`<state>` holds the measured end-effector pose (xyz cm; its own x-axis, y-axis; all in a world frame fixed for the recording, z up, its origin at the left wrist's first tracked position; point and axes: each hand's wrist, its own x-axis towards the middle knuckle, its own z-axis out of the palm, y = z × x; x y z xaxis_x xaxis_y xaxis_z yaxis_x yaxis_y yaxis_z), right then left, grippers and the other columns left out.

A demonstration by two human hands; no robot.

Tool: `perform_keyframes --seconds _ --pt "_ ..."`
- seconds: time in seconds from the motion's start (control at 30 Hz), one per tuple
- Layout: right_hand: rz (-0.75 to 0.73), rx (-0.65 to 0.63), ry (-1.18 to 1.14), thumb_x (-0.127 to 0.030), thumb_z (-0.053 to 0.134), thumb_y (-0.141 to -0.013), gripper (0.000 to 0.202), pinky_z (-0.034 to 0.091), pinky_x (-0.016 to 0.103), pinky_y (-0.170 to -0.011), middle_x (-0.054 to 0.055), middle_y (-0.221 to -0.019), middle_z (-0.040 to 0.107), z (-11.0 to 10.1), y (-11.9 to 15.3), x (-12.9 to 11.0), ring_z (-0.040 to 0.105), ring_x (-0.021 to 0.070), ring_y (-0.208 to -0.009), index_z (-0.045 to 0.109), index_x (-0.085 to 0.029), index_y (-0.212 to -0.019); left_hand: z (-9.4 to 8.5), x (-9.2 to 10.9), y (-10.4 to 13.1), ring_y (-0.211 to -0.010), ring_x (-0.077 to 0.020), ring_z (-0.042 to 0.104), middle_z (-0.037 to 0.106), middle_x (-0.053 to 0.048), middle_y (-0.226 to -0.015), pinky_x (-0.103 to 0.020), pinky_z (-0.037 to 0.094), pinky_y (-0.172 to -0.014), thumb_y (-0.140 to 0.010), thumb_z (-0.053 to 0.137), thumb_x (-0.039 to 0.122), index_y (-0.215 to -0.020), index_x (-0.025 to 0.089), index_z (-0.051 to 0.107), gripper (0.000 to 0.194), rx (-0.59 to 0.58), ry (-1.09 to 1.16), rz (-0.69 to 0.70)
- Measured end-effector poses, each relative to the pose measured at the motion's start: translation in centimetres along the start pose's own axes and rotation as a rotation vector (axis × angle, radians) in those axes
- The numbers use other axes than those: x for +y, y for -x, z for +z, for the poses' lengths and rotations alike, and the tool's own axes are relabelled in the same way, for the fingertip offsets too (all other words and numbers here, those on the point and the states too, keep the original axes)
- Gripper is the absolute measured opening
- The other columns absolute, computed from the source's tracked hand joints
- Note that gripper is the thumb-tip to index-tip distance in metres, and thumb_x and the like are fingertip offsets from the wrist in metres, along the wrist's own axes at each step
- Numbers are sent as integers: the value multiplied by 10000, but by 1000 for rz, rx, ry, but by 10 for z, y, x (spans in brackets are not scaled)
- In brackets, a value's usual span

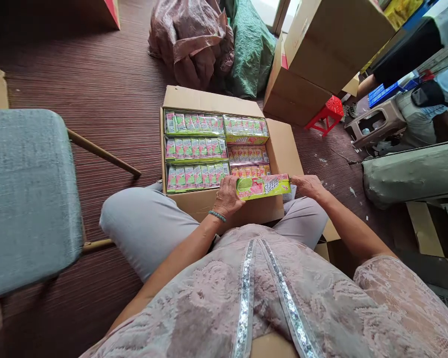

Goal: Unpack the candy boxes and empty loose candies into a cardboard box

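A small green and pink printed box point(263, 186) is held level over the near right corner of a cardboard carton point(288, 149). My left hand point(227, 197) grips its left end, and a beaded bracelet circles that wrist. At its right end, my right hand point(308, 186) has its fingers closed on the edge. Inside the open carton, packs of green and pink packets point(196, 148) fill the left column. A similar pack point(245, 130) lies at the far right, with orange and pink packets point(248, 154) sitting lower beside it. The held box hides the carton's near right part.
To the left stands a grey padded chair point(30, 199). Beyond the carton are a brown sack point(188, 42) and a green sack point(251, 49). Large cardboard boxes point(336, 44), a red stool point(326, 115) and another person's arm point(366, 85) are at the right.
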<state>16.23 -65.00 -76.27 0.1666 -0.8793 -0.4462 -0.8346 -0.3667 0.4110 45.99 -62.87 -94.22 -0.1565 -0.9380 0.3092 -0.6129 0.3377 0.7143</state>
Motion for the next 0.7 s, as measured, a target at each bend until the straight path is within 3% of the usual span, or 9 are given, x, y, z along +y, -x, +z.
perform_keyframes --seconds 0.13,0.23,0.3,0.37,0.47,0.57,0.63,0.7 --pt "115 223 -22 -359 384 -1103 405 314 283 -626 133 -1020 757 -5 20 -6 688 212 -873 739 -163 -1120 5 -3 -4 -1178 -378 543 575 -154 -1242 -578 424 -1140 -596 749 203 -1263 184 485 718 55 6 7" --pt "49 394 -77 -527 468 -1068 506 371 280 -638 161 -1230 723 -6 19 -22 695 239 -931 653 -170 -1375 7 1 -8 -1167 -378 536 574 -149 -1213 -575 434 -1119 -649 771 249 -1259 187 511 667 85 32 -10" --pt "-94 399 -97 -597 614 -978 733 445 288 -685 187 -1439 624 -5 4 -40 688 283 -1060 486 -182 -1568 8 5 -10 -1182 -378 531 574 -156 -1225 -580 423 -1126 -711 777 298 -1286 180 520 641 102 47 -10" --pt "-203 343 -109 -557 728 -898 905 503 313 -759 210 -1549 528 -3 -19 -60 652 324 -1186 378 -166 -1635 5 4 -10 -1197 -378 533 575 -167 -1256 -579 415 -1140 -726 817 374 -1315 167 523 690 74 67 28" --pt "-208 262 -172 -419 759 -862 879 519 319 -811 207 -1527 538 0 -45 -75 650 317 -1194 389 -150 -1613 -10 -7 -14 -1201 -358 554 583 -166 -1291 -534 453 -1119 -690 881 541 -1336 167 534 823 -28 129 74" --pt "-83 267 -227 -356 743 -850 727 493 295 -772 180 -1437 599 6 -45 -60 668 284 -1110 496 -160 -1505 -41 -30 -27 -1174 -340 581 624 -162 -1232 -491 474 -1089 -792 795 619 -1245 170 599 667 -20 73 -97" --pt "41 327 -236 -377 732 -862 648 468 287 -737 168 -1400 615 14 -33 -35 668 274 -1071 534 -173 -1445 -68 -47 -40 -1196 -369 581 646 -196 -1198 -496 454 -1104 -854 720 635 -1151 142 645 581 4 -78 -303" --pt "204 413 -237 -428 707 -893 632 450 291 -713 176 -1382 613 24 -20 -3 663 274 -1045 525 -166 -1439 -93 -64 -53 -1248 -419 566 647 -265 -1228 -508 433 -1120 -860 685 659 -1143 83 669 642 -4 -254 -544"
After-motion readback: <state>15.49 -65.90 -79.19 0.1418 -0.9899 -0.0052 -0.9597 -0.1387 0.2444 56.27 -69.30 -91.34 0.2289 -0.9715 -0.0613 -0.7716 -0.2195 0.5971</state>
